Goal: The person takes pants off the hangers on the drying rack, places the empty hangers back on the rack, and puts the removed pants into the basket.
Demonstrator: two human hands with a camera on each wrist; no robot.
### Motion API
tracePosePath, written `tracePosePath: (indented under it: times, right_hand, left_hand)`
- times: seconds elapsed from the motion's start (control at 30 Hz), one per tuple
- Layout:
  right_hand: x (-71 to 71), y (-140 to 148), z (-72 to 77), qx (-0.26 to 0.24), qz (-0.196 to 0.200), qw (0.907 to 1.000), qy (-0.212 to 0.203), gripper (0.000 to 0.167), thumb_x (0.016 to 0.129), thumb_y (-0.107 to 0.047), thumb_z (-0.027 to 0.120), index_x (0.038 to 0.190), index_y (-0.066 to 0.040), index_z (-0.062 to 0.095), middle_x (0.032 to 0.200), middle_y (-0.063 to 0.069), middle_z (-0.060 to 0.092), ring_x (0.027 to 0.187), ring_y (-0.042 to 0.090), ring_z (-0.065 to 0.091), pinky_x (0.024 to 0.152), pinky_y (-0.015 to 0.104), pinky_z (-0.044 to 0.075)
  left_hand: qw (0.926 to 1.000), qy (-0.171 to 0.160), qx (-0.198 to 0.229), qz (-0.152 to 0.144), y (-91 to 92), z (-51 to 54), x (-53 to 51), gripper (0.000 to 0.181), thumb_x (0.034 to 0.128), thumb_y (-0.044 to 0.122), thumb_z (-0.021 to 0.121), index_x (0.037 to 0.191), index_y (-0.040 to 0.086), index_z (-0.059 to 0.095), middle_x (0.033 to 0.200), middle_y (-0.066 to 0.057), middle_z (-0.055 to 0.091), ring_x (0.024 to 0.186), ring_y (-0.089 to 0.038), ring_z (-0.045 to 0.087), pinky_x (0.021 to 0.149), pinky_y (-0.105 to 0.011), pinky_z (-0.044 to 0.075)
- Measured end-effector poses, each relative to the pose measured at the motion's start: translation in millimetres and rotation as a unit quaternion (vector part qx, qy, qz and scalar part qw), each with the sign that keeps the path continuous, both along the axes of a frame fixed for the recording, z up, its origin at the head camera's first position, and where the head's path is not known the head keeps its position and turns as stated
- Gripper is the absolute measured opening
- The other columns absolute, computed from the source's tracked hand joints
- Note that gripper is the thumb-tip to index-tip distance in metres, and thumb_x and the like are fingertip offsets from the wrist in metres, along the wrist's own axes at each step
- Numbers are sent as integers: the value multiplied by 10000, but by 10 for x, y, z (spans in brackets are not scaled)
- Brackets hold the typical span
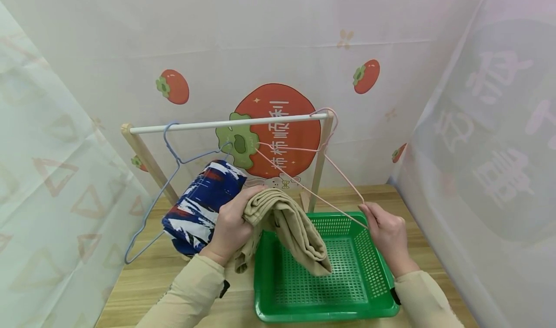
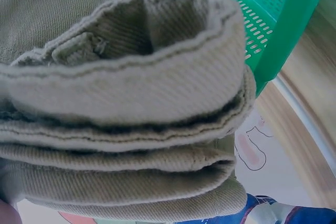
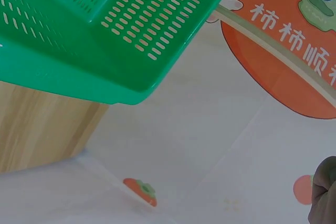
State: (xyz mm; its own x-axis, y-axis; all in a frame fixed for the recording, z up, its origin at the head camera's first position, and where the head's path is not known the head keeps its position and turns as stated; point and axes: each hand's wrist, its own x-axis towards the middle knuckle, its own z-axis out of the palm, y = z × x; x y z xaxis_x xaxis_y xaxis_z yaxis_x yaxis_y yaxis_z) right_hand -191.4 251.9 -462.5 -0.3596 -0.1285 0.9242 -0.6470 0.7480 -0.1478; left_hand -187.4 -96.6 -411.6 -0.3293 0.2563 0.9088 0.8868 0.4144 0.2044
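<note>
Two grips, both of them taken.
On the table, the wooden rack stands toward the far edge, and the green basket sits nearer the right edge. My left hand grips the folded khaki garment by its upper end, above the basket's left edge, I'd judge to hold the folds together (most of my fingers are hidden by the cloth). Its long axis slopes down and rightward, the free end pointing over the basket's middle. The pink hanger hooks over the right end of the rail; my right hand pinches its lower right corner, probably to steady it, so its long axis slants from the high left corner down to my fingers.
</note>
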Motion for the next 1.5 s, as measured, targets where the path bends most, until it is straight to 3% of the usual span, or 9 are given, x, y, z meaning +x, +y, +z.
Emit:
tracePosePath:
  times: [0.2, 0.37, 0.5, 0.77, 0.97, 1.03, 1.17, 1.27, 1.5]
  right_hand:
    - [-29, -24, 25, 164, -51, 9998, -103, 457, 1063, -379, 528, 869, -12, 719, 674, 113, 716, 343, 141, 451, 341, 247, 318]
    - [-38, -29, 12, 386, -204, 9989, -167, 480, 1067, -405, 501, 865, -30, 721, 659, 89, 710, 355, 105, 432, 351, 257, 323]
    - [-31, -26, -2, 400, -291, 9985, -251, 500, 1068, -427, 487, 858, -39, 722, 639, 76, 697, 361, 101, 432, 357, 267, 339]
    - [-47, -1, -45, 415, -462, 9962, -605, 544, 1056, -493, 459, 874, -52, 720, 581, 11, 623, 395, 74, 420, 382, 282, 367]
    - [-51, 15, -65, 410, -466, 9953, -746, 545, 1046, -510, 454, 886, -58, 713, 600, 5, 617, 424, 72, 429, 400, 302, 390]
    - [-44, 21, -72, 409, -457, 9951, -781, 472, 1036, -461, 517, 902, -56, 717, 633, 25, 649, 430, 90, 463, 403, 319, 406]
    - [-23, 35, -88, 363, -469, 9942, -892, 162, 925, -204, 746, 946, -45, 728, 714, 70, 712, 457, 137, 548, 417, 361, 446]
    - [-13, 45, -97, 326, -503, 9935, -968, 180, 818, -65, 819, 973, -34, 733, 763, 92, 737, 486, 165, 598, 433, 392, 476]
    - [11, 73, -105, 323, -522, 9936, -953, 168, 877, -61, 781, 1027, -2, 734, 780, 113, 733, 547, 189, 636, 469, 394, 505]
  left_hand:
    - [10000, -8, -19, 13, -3, 5, -5, 376, 888, -92, 680, 1253, -5, 653, 1192, -130, 717, 1088, -271, 704, 1021, -238, 514]
    - [10000, 16, -40, 65, -4, 8, -1, 242, 1027, 81, 606, 1247, -9, 651, 1189, -128, 717, 1086, -273, 705, 1021, -239, 515]
    - [9999, 14, -58, 91, -7, 7, 3, 290, 1078, 197, 538, 1248, -8, 651, 1190, -130, 717, 1087, -276, 705, 1017, -239, 517]
    - [9999, 12, -44, 103, -5, -18, -11, 274, 1072, 177, 551, 1248, -6, 652, 1190, -130, 717, 1090, -276, 702, 1019, -240, 515]
    - [9999, -24, -33, 108, -3, -32, -20, 262, 989, 45, 638, 1246, -4, 653, 1191, -129, 717, 1098, -278, 700, 1032, -241, 508]
    - [9999, -30, -29, 99, -2, -34, -21, 262, 989, 49, 640, 1246, -3, 653, 1190, -127, 717, 1097, -278, 700, 1031, -244, 509]
    - [9999, -25, -41, 100, 0, -32, -22, 263, 1055, 167, 584, 1245, -3, 652, 1188, -130, 716, 1092, -280, 701, 1027, -244, 511]
    - [9999, -4, -45, 105, 1, -31, -26, 299, 1075, 220, 550, 1244, -4, 653, 1183, -133, 717, 1083, -278, 704, 1020, -240, 514]
    - [10000, 46, -31, 6, 3, -30, -33, 248, 1046, 121, 591, 1245, -15, 653, 1172, -136, 718, 1074, -273, 708, 995, -260, 534]
